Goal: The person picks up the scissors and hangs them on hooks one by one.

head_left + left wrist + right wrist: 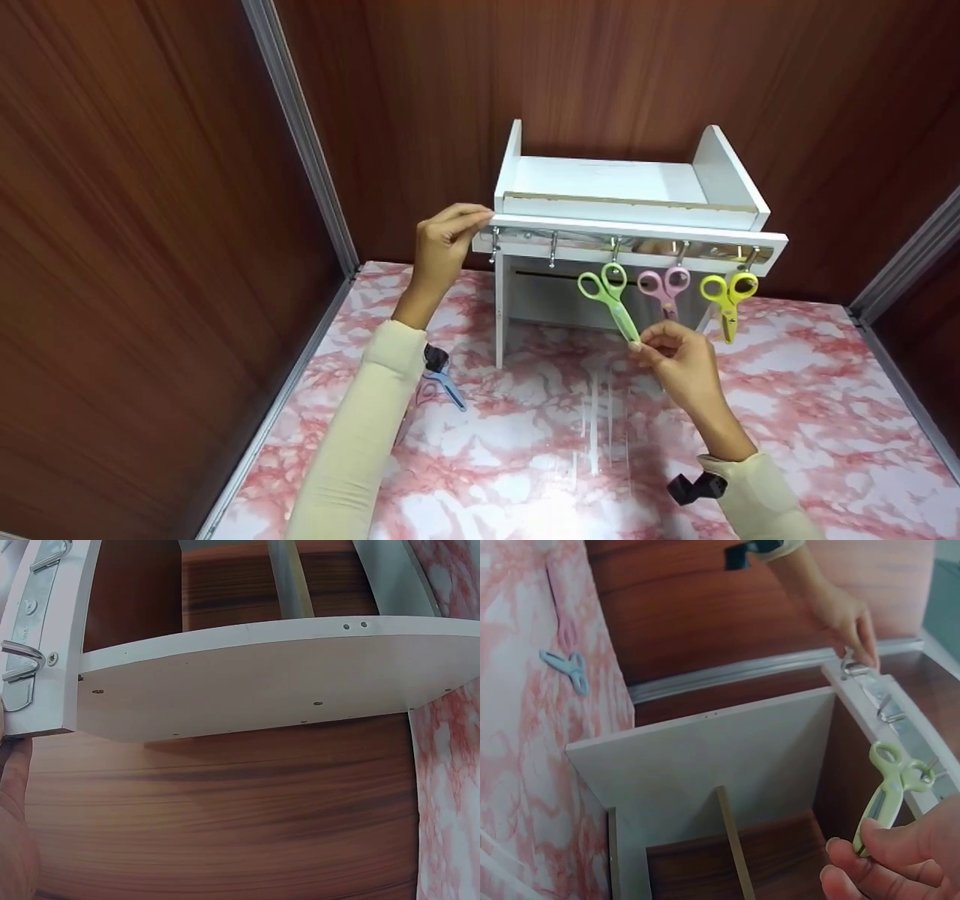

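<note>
Green scissors (619, 315) hang by one handle loop at the middle hook of a white hook rail (637, 229). Thumb and fingers of my right hand (684, 371) pinch their blade end, which tilts toward that hand; the right wrist view shows the green scissors (885, 799) with the loop around the hook. My left hand (444, 244) holds the rail's left end at its upper corner, with a finger (16, 772) behind the board in the left wrist view. Pink scissors (666, 289) and yellow scissors (729, 306) hang from the hooks to the right.
The rail fronts a white shelf unit (501, 315) on a pink-marbled table (510, 450). Blue scissors (451, 393) and pink scissors (425, 391) lie on the table by the left forearm. Brown wood-grain panels (420, 90) enclose the back and sides.
</note>
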A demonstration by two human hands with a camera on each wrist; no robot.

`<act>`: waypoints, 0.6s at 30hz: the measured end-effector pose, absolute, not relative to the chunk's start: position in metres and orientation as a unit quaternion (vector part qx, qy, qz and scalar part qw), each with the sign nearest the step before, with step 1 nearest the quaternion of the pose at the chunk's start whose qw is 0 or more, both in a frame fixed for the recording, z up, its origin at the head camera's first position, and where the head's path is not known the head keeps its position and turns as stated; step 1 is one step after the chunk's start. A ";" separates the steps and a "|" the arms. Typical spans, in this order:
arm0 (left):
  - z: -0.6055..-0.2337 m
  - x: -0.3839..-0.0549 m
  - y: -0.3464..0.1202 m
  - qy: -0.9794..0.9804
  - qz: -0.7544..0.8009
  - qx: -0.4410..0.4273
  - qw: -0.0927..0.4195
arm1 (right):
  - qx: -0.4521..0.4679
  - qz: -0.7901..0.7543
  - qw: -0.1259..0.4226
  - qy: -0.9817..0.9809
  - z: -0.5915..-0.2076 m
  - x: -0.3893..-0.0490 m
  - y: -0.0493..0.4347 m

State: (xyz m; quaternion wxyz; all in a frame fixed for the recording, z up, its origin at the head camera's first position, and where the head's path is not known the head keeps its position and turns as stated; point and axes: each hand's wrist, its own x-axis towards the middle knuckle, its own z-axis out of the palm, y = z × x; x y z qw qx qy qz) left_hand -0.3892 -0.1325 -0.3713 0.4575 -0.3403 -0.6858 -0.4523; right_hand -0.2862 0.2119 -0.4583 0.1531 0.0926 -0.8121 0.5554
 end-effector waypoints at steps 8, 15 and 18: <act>-0.365 -0.377 -0.125 -0.681 -0.454 -0.335 0.466 | 0.074 0.541 0.168 -0.820 -0.464 -0.290 0.214; -0.356 -0.364 -0.124 -0.691 -0.445 -0.331 0.464 | 0.070 0.527 0.160 -0.832 -0.468 -0.293 0.215; -0.355 -0.364 -0.125 -0.687 -0.447 -0.334 0.466 | 0.073 0.541 0.153 -0.823 -0.469 -0.295 0.215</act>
